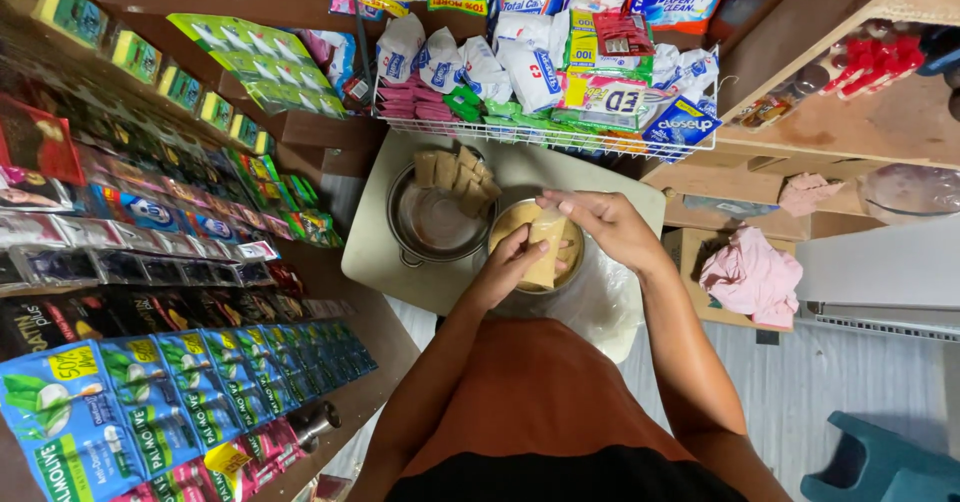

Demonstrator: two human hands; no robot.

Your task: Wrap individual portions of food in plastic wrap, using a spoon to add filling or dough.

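Both my hands meet over a round bowl (pixel 504 224) of tan filling on a small pale table (pixel 372 242). My left hand (pixel 512 262) grips the lower part of a small clear plastic bag (pixel 546 252) packed with the tan stuff. My right hand (pixel 598 224) pinches the bag's top. Left of the bowl stands a metal pot (pixel 436 228) with several filled tan packets (pixel 458 176) stacked along its far rim.
A wire basket (pixel 545 138) of detergent and sachet packs stands behind the table. Strips of sachets (pixel 170 262) hang along the left wall. A pink cloth (pixel 752 276) lies on a box at right. A teal stool (pixel 880 464) sits at the lower right.
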